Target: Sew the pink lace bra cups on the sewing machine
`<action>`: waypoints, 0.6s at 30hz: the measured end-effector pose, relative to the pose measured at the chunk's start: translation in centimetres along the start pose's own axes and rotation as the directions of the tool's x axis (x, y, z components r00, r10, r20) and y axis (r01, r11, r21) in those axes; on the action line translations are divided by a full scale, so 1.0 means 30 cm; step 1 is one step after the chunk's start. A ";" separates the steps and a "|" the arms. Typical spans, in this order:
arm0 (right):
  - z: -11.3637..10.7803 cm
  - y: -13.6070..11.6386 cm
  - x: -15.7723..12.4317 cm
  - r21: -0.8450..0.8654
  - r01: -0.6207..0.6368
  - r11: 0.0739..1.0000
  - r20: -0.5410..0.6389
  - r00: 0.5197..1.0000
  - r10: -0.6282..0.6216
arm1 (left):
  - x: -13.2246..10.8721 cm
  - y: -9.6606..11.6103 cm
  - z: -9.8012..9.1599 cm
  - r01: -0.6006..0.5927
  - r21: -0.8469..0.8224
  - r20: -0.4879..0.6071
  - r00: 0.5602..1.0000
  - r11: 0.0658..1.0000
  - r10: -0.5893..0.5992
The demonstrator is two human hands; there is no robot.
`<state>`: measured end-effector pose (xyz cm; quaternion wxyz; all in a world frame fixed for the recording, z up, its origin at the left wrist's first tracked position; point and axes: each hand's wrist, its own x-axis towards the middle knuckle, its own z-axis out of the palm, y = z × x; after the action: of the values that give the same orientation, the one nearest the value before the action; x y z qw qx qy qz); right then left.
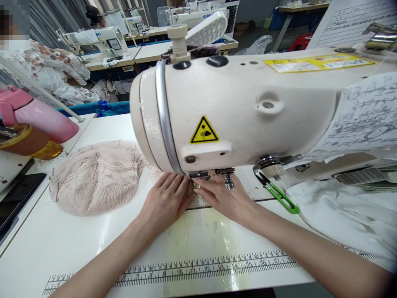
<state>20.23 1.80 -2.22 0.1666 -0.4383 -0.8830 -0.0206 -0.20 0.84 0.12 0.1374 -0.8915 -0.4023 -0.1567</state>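
Both hands lie at the needle area of a cream sewing machine (235, 107). My left hand (165, 194) rests palm down with its fingers stretched forward, the tips partly under the machine head. A strip of pale pink lace fabric (155, 174) shows just beyond its fingers. My right hand (228, 196) lies flat on the other side of the needle area, thumb apart from the fingers; the machine hides part of it. Whatever lies under the fingertips is hidden. To the left, a bunched pale pink lace piece (96, 178) with dark loose threads sits on the white table (124, 240).
Green thread snips (281, 194) and white cloth (341, 215) lie at the right. A pink bottle (43, 114), an amber jar (31, 142) and a dark phone (18, 203) stand or lie at the left. A printed ruler (180, 271) runs along the front edge. Another person sits behind.
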 end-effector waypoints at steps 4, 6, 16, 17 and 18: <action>-0.014 0.001 0.007 -0.045 0.012 0.999 0.077 0.997 -0.009 | 0.000 0.001 -0.001 0.039 -0.023 0.064 0.997 0.999 -0.037; -0.024 0.000 0.011 -0.067 0.016 0.998 0.096 0.995 -0.009 | 0.001 0.001 -0.001 0.047 -0.021 0.082 0.996 0.999 -0.045; -0.032 0.012 0.017 -0.080 0.028 0.996 -0.006 1.000 -0.028 | 0.001 0.002 -0.001 0.079 -0.022 0.091 0.993 0.997 -0.077; -0.025 0.020 0.021 -0.065 0.011 0.998 -0.018 1.000 -0.012 | -0.001 0.002 -0.001 0.088 -0.026 0.090 0.992 0.996 -0.085; -0.017 0.030 0.025 -0.048 -0.014 0.999 -0.042 0.999 0.012 | -0.002 0.003 0.000 0.096 -0.025 0.090 0.992 0.995 -0.093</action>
<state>20.63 2.84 -1.60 0.1746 -0.4473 -0.8758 -0.0499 -0.19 0.74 0.08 0.0988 -0.8794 -0.4475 -0.1291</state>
